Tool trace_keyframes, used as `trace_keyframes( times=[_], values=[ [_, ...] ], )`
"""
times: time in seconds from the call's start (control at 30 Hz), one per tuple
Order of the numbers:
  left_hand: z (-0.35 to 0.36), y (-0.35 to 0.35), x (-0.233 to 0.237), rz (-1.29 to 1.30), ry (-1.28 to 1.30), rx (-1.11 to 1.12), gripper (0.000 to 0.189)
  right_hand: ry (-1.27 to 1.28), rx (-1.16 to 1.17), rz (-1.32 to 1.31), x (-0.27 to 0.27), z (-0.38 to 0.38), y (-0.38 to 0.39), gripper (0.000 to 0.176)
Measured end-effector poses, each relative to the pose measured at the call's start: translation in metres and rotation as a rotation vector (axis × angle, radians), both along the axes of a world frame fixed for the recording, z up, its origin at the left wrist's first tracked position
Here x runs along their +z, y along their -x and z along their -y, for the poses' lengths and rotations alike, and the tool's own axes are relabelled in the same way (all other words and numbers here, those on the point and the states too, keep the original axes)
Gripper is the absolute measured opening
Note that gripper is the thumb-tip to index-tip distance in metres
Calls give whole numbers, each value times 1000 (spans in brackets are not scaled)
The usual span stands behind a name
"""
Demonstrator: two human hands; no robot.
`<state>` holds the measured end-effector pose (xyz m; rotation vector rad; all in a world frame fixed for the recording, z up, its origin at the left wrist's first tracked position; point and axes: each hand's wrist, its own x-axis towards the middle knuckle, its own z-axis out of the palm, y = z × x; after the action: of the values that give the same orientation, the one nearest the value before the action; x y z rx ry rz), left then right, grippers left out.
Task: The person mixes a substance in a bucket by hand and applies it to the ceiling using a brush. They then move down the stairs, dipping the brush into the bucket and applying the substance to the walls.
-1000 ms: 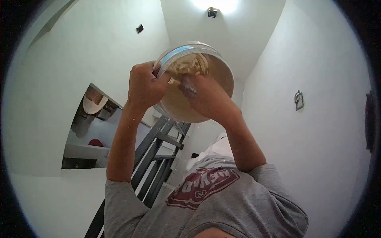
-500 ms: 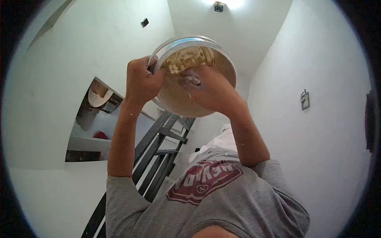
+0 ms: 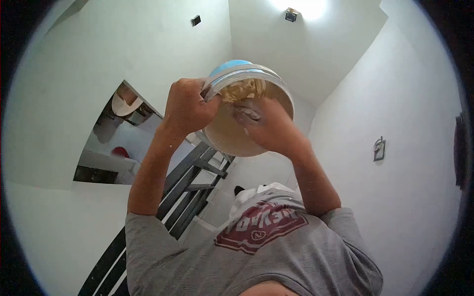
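Note:
My left hand (image 3: 190,106) is closed round the near-left rim of a tilted bucket (image 3: 282,83), whose outer side shows blue at the top. The bucket's mouth faces me, and its inside looks beige-brown with a yellowish, glossy, rippled patch (image 3: 243,90) near the far rim. Inside the mouth is my right hand (image 3: 271,123), slightly blurred, its fingers curled. Whitish matter (image 3: 251,113) shows at those curled fingers; I cannot tell whether it is residue or something held.
On the left wall hangs a mirror (image 3: 111,148). Dark slatted railing (image 3: 180,190) runs below the bucket to the lower left. A metal fixture (image 3: 378,149) is on the right wall. My grey shirt (image 3: 296,256) fills the bottom; a lamp (image 3: 291,15) shines at the top.
The bucket and both hands appear a little lower in view, with more of the blue outer side showing. My right hand has shifted slightly inside the mouth. The view has turned a little.

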<state>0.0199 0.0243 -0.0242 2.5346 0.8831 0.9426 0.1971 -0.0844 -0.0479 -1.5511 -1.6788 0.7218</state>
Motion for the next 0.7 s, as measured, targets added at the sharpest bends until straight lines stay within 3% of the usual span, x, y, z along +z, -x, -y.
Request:
trace_keyframes(
  times=[0.07,0.2,0.27,0.3,0.37,0.47,0.5,0.57,0.6,0.7],
  values=[
    [-9,-1,-14,75,-98,-69,20,162,-18,246,-29,-11,10,33],
    [-16,-6,-28,63,5,-61,21,149,27,193,-47,-2,5,33],
    [-16,-8,-28,7,67,-37,23,51,88,-135,-40,3,-6,33],
    [-17,-7,-29,14,69,-32,23,54,93,-128,-32,9,-7,33],
    [-22,-7,-33,20,153,46,25,164,-127,-526,-12,28,-4,33],
    [-32,-4,-43,19,209,137,27,111,-309,-712,3,46,-5,35],
    [-36,-2,-45,36,182,151,29,80,-316,-698,1,45,-5,35],
    [-38,3,-44,92,226,132,30,-57,-368,-976,-20,46,-9,41],
    [-39,2,-44,134,278,133,31,-78,-373,-955,-30,48,-9,41],
    [-36,3,-49,163,299,117,30,-285,-383,-1235,-52,54,-5,50]
  ],
)
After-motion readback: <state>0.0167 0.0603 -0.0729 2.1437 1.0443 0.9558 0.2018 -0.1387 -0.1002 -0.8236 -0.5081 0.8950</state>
